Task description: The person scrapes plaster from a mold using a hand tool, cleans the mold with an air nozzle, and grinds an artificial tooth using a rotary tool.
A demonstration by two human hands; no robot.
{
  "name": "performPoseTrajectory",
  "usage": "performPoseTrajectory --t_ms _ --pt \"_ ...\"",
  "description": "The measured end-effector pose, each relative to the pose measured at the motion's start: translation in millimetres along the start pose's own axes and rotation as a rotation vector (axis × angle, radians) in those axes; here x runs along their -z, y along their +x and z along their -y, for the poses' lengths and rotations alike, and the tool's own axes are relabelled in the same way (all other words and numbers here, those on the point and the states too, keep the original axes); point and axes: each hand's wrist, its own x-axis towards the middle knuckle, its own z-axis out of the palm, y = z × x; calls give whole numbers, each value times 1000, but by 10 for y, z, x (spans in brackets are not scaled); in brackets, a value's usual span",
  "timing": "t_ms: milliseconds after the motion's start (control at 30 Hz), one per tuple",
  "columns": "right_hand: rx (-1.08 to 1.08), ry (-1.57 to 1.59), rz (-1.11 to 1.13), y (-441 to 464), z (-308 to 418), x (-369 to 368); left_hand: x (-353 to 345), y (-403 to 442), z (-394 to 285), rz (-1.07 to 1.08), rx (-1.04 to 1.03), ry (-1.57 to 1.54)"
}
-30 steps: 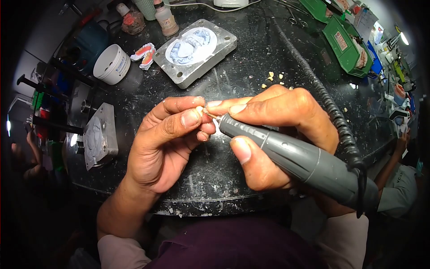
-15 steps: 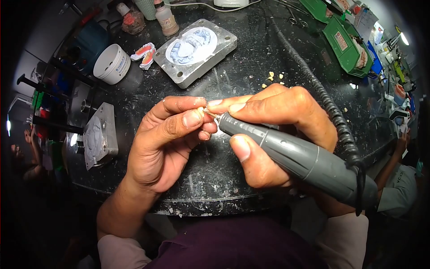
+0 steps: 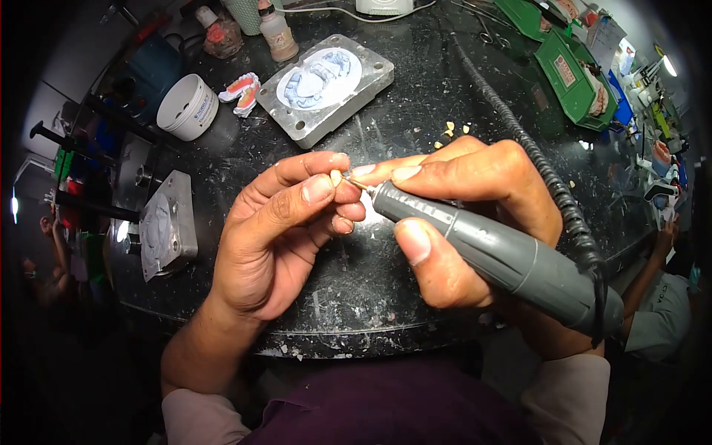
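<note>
Between its thumb and fingers, my left hand pinches a small cream-coloured tooth. My right hand grips a dark grey rotary handpiece from which a thin metal bit points left. The bit's tip is at the tooth; whether they touch is too small to tell. A ribbed black cord runs from the top of the table down behind the right hand to the handpiece's rear end. Several loose teeth lie beyond the right hand.
A metal flask half with white plaster lies beyond my hands, beside a red and white dental model, a white tub and a bottle. Another flask half stands left. Green bins are at right, near a person's sleeve.
The handpiece and my right hand have shifted slightly right, and more of the bit shows. My left fingers have moved up a little with the tooth.
</note>
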Motion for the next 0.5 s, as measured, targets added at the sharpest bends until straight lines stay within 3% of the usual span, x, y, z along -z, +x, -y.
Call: performPoseTrajectory --t_ms 500 --pt "54 -7 -21 1 -8 -36 -14 -11 6 -28 16 -27"
